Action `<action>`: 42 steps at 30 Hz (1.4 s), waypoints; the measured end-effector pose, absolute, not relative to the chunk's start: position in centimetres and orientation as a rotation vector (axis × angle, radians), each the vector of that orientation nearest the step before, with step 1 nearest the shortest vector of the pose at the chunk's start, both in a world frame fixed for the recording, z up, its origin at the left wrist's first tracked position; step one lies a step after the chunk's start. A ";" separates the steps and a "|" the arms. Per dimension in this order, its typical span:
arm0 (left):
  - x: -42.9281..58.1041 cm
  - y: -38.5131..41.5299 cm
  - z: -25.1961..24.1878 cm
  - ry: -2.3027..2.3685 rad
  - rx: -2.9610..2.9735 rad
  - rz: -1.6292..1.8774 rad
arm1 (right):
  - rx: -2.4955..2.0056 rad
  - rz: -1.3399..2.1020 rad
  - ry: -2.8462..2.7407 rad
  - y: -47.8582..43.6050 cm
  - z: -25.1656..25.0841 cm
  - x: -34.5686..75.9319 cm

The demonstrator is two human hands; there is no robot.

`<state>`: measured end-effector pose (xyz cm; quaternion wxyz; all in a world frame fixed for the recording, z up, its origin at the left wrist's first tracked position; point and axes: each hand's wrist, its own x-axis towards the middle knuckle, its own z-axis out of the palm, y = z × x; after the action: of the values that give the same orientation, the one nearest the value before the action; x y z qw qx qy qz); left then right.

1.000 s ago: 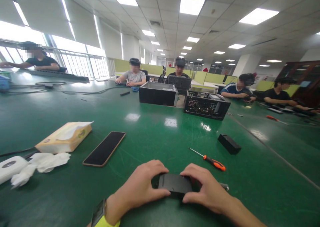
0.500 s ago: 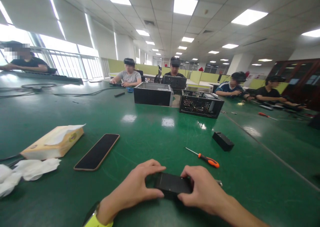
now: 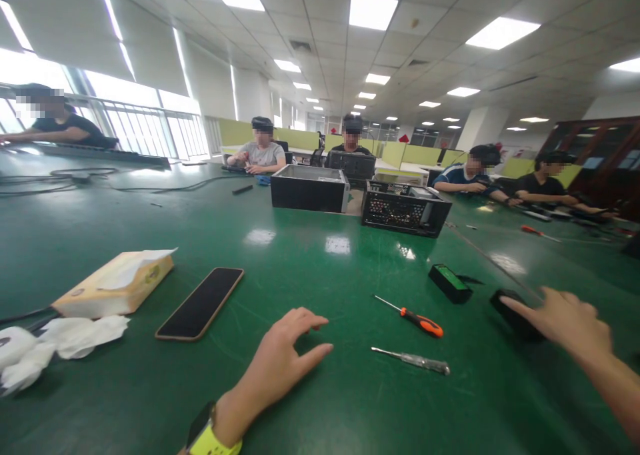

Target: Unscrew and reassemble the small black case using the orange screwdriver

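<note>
My left hand (image 3: pixel 285 351), a watch with a yellow-green band on its wrist, rests over the green table with fingers apart and nothing in them. Far to the right, my right hand (image 3: pixel 570 321) grips a small black rectangular box (image 3: pixel 517 316), its thumb across the near side; the other fingers are partly hidden and slightly blurred. Left of that box lies another black box (image 3: pixel 450 285) with a green upper face. Between my hands lie an orange-and-black screwdriver (image 3: pixel 419 321) and a clear-handled screwdriver (image 3: pixel 423 361).
A phone (image 3: pixel 200 305) and a tissue pack (image 3: pixel 117 288) lie left, beside crumpled tissues (image 3: pixel 85 335). Two computer cases, one plain black (image 3: pixel 310 191) and one perforated (image 3: pixel 405 208), stand farther back. Several people sit around the table. Cables (image 3: pixel 75 178) run along the far left.
My right hand has carried the black box from between both hands to the far right. My left hand has let go. The clear-handled screwdriver and the other box's green face now show.
</note>
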<state>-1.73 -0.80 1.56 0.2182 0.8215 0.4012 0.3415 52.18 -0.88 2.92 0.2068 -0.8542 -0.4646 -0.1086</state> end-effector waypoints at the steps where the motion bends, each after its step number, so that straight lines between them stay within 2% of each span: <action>1: -1.7 -0.8 1.5 1.114 2.280 0.938 | -2.394 -0.302 -1.312 0.5 3.1 51.3; 8: -1.8 -0.7 1.0 1.094 2.317 0.900 | -2.448 0.016 -1.496 8.2 1.4 46.5; 12: -1.7 -0.8 1.0 1.086 2.317 0.881 | -2.481 0.056 -1.481 8.5 1.0 44.8; 17: -1.6 -1.2 1.3 1.088 2.310 0.881 | -2.419 0.023 -1.496 6.6 3.3 41.4; 20: -1.0 -1.5 1.4 1.065 2.306 0.917 | -2.183 0.089 -1.769 2.8 4.7 35.8; 24: 0.0 -2.1 1.5 0.996 2.354 0.841 | -1.444 0.448 -2.502 -3.1 4.6 25.2; 27: -0.2 -2.4 1.5 0.965 2.390 0.675 | -1.398 0.450 -2.586 -3.5 4.8 22.2; 29: -0.7 -2.4 1.4 0.985 2.381 0.661 | -1.543 0.470 -2.482 -1.4 5.9 24.7; 31: -1.1 -2.2 1.4 1.004 2.364 0.698 | -1.964 0.287 -2.129 1.6 7.3 29.8; 35: -1.0 -1.9 1.2 1.001 2.345 0.717 | -2.328 0.183 -1.856 5.3 7.8 39.3; 38: -0.8 -1.7 1.1 0.997 2.333 0.717 | -2.462 0.155 -1.749 5.5 6.0 42.0; 42: -0.8 -1.7 1.1 0.984 2.306 0.711 | -2.352 0.064 -1.766 4.8 5.0 40.0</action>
<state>-0.83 -1.66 1.10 0.2647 0.8534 0.3640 0.2631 39.96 4.83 5.03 0.0994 -0.7955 -0.5973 0.0217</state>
